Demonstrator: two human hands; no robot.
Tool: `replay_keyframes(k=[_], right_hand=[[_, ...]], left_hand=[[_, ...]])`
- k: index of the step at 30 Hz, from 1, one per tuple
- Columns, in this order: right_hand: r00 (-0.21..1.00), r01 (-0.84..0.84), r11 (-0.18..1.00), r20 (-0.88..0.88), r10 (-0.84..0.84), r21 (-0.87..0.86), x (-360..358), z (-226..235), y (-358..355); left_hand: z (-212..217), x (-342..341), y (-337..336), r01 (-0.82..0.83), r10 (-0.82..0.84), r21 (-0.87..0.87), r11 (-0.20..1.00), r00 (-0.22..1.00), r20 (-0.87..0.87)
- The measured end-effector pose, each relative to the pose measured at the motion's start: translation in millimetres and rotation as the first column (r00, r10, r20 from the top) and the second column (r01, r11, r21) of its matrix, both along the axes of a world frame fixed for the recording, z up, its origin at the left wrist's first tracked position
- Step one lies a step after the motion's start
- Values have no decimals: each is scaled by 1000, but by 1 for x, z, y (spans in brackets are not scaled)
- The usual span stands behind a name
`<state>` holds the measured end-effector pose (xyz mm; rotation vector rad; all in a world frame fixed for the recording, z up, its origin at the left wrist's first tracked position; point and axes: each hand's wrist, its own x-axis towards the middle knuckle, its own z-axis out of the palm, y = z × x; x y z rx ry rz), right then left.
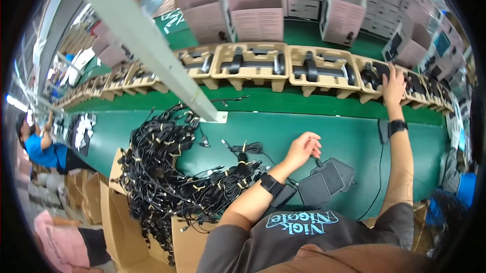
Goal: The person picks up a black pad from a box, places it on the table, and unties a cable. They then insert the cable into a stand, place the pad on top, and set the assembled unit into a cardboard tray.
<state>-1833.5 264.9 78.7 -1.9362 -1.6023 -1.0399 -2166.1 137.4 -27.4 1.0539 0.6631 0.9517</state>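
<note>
My right hand [394, 86] reaches forward to the row of trays. Its fingers stretch over the end of a brown moulded pulp tray [358, 63] that holds black parts [372, 76], and they cover part of what lies there. My left hand [302, 150] hovers above the green table, fingers loosely bent, with nothing visible in it. Below it lie flat dark grey mesh-like pieces [329, 179]. A bundled black cable [248, 148] rests to its left, beside a large heap of tied black cables [162, 156].
More pulp trays [253, 73] with black parts line the raised green ledge. Pink-sided boxes [257, 22] stand behind them. A grey metal post [147, 40] slants across the left side. An open carton [121, 222] sits below the cable heap. Other people work at the left.
</note>
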Motion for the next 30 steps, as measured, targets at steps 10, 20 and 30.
replay_keyframes(k=[10, 20, 30], right_hand=[[348, -894, 88, -559, 753, -439, -348, -16, -99], [362, -911, 102, -657, 661, -399, -332, -16, -92], [-425, -800, 454, -904, 33, 393, -222, 2, -88]], left_hand=[[-61, 1, 8, -86, 31, 157, 984, 946, 322], [-30, 19, -6, -179, 152, 106, 978, 963, 223], [8, -1, -5, 102, -119, 123, 987, 982, 145]])
